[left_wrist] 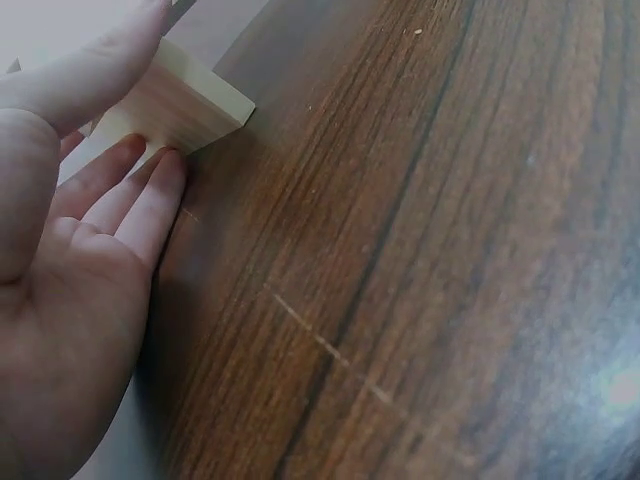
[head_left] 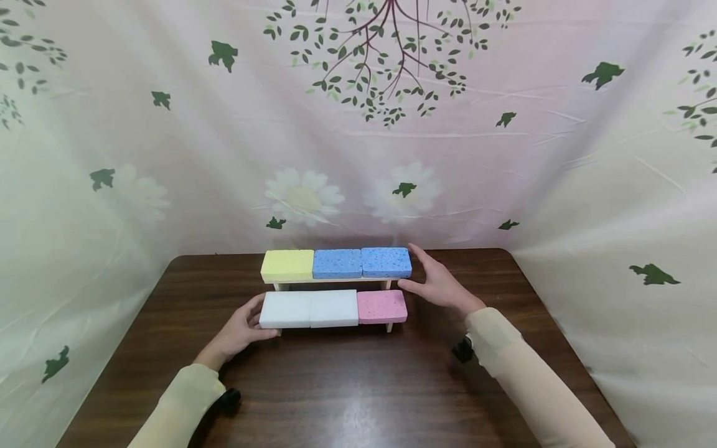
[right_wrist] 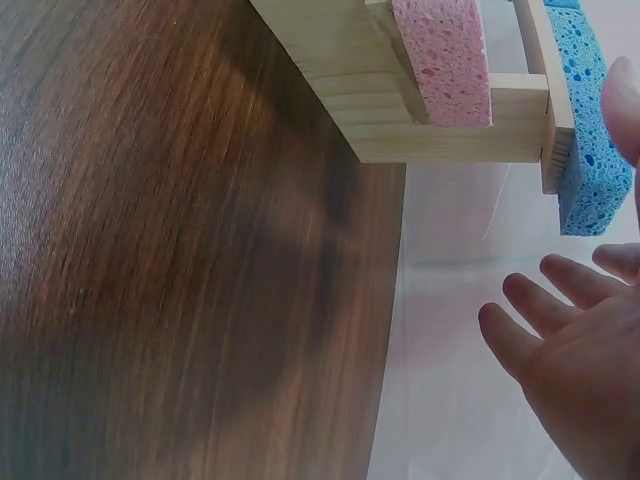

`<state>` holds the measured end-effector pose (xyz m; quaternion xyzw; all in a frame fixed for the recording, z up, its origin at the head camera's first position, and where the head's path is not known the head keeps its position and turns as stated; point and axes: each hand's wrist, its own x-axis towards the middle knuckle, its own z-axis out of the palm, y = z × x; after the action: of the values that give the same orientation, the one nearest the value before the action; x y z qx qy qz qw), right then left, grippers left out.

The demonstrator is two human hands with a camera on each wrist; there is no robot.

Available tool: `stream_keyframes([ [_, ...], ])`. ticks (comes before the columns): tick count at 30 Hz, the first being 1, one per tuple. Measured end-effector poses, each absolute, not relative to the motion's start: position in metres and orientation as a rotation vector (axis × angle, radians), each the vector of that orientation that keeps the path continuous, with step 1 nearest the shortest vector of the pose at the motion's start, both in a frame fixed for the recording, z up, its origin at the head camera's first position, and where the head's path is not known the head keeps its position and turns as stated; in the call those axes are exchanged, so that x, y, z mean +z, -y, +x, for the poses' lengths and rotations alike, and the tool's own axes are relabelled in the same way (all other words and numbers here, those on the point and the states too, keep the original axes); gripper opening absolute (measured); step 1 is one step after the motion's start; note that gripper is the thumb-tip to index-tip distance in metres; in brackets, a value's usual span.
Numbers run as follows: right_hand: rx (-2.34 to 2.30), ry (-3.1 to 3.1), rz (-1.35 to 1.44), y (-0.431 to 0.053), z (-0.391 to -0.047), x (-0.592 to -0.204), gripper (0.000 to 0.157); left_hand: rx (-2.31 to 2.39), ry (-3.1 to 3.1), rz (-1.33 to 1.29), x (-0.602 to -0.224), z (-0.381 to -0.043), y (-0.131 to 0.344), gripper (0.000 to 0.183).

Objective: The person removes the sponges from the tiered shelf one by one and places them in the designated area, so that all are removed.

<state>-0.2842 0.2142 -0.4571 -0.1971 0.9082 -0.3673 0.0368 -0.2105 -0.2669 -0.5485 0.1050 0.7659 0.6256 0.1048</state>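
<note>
Fingers (right_wrist: 540,303) of the right hand (head_left: 442,283) hung spread and lightly bent with nothing in their hold, just beside the right end of a two-tier wooden stand (right_wrist: 440,143); whether the thumb touched the right-hand blue sponge (head_left: 386,262) could not be told. Those of the left hand (head_left: 239,330) were fairly straight, their tips against the stand's wood at its left end and the thumb apart from them toward the front; no closed grip showed. The stand stood at the far part of the dark wood-grain surface (head_left: 347,386), between the two hands, its long axis running left to right, so each hand faced one short end. The left hand was the nearer, in contact at the lower front tier; the right lay farther back, level with the upper tier. Along that rear tier a yellow sponge (head_left: 288,264), a middle blue sponge (head_left: 338,264) and the right-hand blue one sat side by side; the front tier bore a left white block (head_left: 285,309), a second white block (head_left: 334,308) and a pink sponge (head_left: 382,307). No brand, label or writing could be read on them, and the cloth backdrop (head_left: 347,149) carried only printed branches, leaves and daisies.
</note>
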Motion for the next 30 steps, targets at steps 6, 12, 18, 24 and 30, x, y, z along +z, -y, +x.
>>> stream_keyframes([
  [6, -1.241, -2.713, -0.572, -0.2130, -0.2872, -0.4589, 0.093, 1.837, -2.271, 0.339, -0.5504, -0.2106, 0.2696, 0.095],
  [12, -1.267, -2.726, -0.583, -0.2119, -0.2910, -0.4630, 0.084, 1.830, -2.271, 0.309, -0.5507, -0.2113, 0.2692, 0.095],
  [18, -1.317, -2.726, -0.581, -0.2101, -0.2923, -0.4627, 0.081, 1.835, -2.267, 0.310, -0.5504, -0.2112, 0.2684, 0.095],
  [24, -1.350, -2.724, -0.575, -0.2100, -0.2929, -0.4626, 0.078, 1.850, -2.249, 0.321, -0.5513, -0.2116, 0.2700, 0.095],
  [30, -1.398, -2.716, -0.534, -0.2152, -0.2907, -0.4648, 0.074, 1.836, -2.266, 0.329, -0.5514, -0.2118, 0.2705, 0.095],
])
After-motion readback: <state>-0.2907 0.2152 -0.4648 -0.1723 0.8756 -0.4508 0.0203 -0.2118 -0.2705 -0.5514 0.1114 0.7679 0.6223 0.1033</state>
